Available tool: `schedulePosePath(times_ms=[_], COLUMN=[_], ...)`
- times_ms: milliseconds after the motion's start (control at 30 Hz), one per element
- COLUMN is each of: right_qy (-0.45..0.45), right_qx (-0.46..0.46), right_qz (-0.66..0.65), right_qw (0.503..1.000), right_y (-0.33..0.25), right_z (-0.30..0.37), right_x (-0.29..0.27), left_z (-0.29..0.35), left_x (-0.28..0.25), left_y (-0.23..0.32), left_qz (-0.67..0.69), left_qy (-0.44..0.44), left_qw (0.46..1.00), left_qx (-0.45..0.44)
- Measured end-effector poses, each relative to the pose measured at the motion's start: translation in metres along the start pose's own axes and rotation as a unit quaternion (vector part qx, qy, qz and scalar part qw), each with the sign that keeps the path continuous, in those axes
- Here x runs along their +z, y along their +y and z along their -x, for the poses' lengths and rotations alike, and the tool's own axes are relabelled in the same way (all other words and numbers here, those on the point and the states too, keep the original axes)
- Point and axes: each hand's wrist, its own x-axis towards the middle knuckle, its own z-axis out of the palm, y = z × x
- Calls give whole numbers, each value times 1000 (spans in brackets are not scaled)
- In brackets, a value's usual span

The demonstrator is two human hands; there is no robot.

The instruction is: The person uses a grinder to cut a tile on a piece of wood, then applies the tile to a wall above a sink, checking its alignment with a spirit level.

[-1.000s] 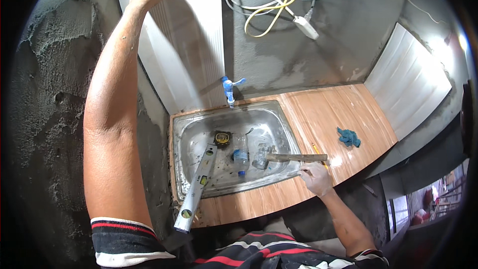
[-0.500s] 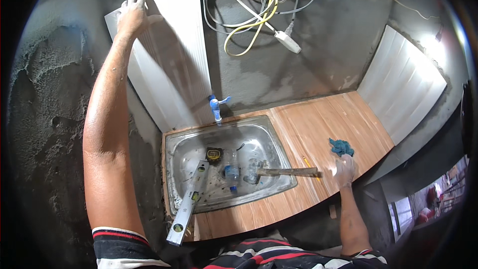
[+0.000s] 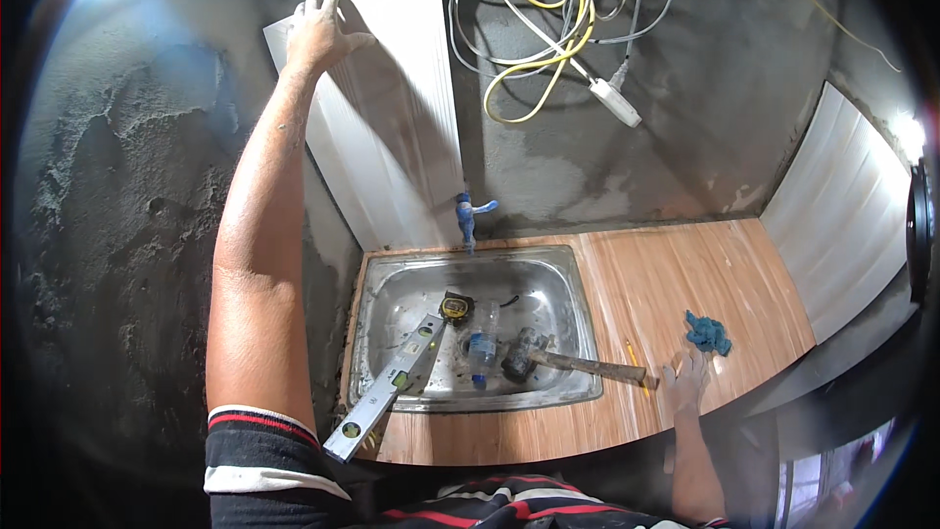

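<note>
My left hand (image 3: 321, 37) is hooked over the top edge of a tall white ribbed panel (image 3: 392, 88), fingers bent over the rim and thumb stretched across its face. The panel leans on the wall behind the sink (image 3: 529, 402). My right hand (image 3: 685, 382) rests on the wood-patterned countertop (image 3: 676, 274), fingers apart and nothing in them. It lies between a yellow pencil (image 3: 634, 358) and a crumpled teal cloth (image 3: 707, 333), close to the handle end of a hammer (image 3: 587, 365) whose head lies in the sink.
In the sink are a tape measure (image 3: 456, 308) and a plastic bottle (image 3: 483, 345). A spirit level (image 3: 387, 390) slants over its front left rim. A blue tap (image 3: 468, 220) juts from the wall. Cables with a white socket block (image 3: 615, 103) hang above. Another white panel (image 3: 847, 206) stands right.
My right hand has moved off the teal cloth, slightly left toward the pencil and hammer handle. My left hand keeps its place on the panel. The whole view has shifted.
</note>
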Motion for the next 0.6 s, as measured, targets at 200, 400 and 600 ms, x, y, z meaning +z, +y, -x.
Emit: schedulePosePath(times_ms=[200,400,600], right_qy=[75,82,87], right_qx=[-29,-87,-90], right_qz=[5,-37,-40], right_qw=[997,992,991], right_y=[14,6,11], right_z=[-3,1,0], right_x=[0,0,-1], left_z=[-10,-7,-8], left_x=[2,8,8], left_y=[8,-5,2], left_qz=[14,-34,-48], left_qy=[11,-15,-15], left_qw=[1000,999,999], left_qx=[-6,5,9])
